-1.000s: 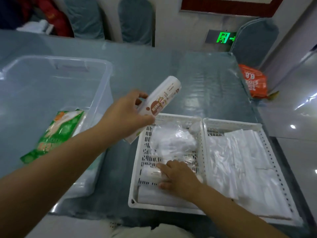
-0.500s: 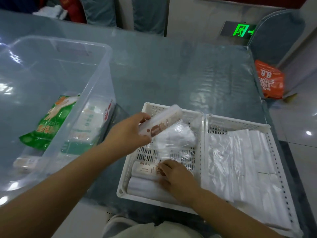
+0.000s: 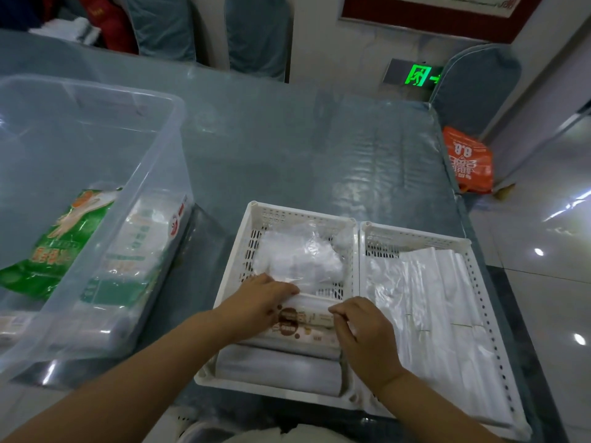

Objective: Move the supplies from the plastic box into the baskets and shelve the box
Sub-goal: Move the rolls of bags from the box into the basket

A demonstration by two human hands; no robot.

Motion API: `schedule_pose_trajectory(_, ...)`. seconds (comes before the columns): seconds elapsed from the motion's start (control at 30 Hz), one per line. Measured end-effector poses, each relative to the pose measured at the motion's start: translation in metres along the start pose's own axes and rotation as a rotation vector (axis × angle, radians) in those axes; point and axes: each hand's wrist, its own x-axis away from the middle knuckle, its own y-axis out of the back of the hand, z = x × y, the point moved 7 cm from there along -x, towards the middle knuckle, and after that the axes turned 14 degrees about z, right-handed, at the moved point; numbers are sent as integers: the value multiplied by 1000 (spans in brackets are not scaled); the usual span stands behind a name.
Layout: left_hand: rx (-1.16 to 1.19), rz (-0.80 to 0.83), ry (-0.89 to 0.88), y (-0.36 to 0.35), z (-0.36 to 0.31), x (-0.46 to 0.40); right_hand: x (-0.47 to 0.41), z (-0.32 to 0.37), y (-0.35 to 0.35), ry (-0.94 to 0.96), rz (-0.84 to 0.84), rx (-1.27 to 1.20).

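A clear plastic box [image 3: 166,129] stands at the left and holds a green glove packet [image 3: 54,241] and a white-and-green packet [image 3: 134,251]. Two white baskets sit side by side: the left basket [image 3: 252,215] holds a crumpled clear bag [image 3: 297,257] and several rolls. My left hand [image 3: 256,302] holds the left end of a white roll with a brown label [image 3: 300,314] lying across this basket. My right hand [image 3: 364,334] grips its right end with curled fingers. The right basket [image 3: 415,235] holds flat white plastic bags [image 3: 425,308].
The table [image 3: 303,148] has a glossy grey-blue cover. An orange bag [image 3: 468,161] hangs at its far right corner beside a padded chair [image 3: 476,87]. More chairs stand behind the table. Shiny floor lies to the right.
My left hand brought the labelled roll down from above the basket and laid it among the rolls. My right hand shifted onto its right end.
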Motion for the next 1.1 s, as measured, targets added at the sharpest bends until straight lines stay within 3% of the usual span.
schedule_pose_trajectory(0.3,-123,-37,-73,-11,5,-4,-10,3,-26,-3,145,150)
schedule_pose_trajectory(0.53,-114,-53,-11,2,4,3,-20,3,-25,33,202,132)
schedule_pose_trajectory(0.63,-120,-141,69,30,0,19,-28,0,-23,7,244,101)
schedule_pose_trajectory(0.77,-187,-301,43,91,-20,59,-51,10,-12,-4,248,83)
schedule_pose_trajectory(0.97,-255,-468,4,178,-37,136,-105,50,9,19,141,66)
schedule_pose_trajectory(1.1,-244,-490,21,199,-23,169,-120,54,-20,-148,381,45)
